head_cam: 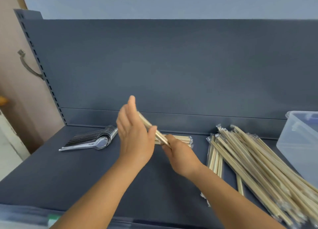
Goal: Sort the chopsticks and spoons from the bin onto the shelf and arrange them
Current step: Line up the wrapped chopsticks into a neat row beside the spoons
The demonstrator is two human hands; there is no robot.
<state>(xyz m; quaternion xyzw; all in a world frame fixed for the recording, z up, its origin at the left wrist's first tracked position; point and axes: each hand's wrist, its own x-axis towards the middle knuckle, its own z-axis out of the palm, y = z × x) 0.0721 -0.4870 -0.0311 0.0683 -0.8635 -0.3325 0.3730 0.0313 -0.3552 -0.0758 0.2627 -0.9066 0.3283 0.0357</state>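
Observation:
Above the middle of the dark shelf (86, 173), my right hand (179, 153) grips the lower end of a small bundle of wooden chopsticks (151, 128) that tilts up to the left. My left hand (132, 134) is flat and upright, its palm against the bundle's upper end and its thumb on the sticks. Behind my hands lies a short row of wrapped chopsticks (182, 139). A fanned stack of metal spoons (93, 140) lies at the back left. A large pile of wrapped chopsticks (254, 165) spreads over the right side.
A clear plastic bin (299, 139) stands at the right edge against the shelf's back panel (154, 65). A slotted upright (44, 77) and a wall close off the left. A blurred object sits at the bottom left corner.

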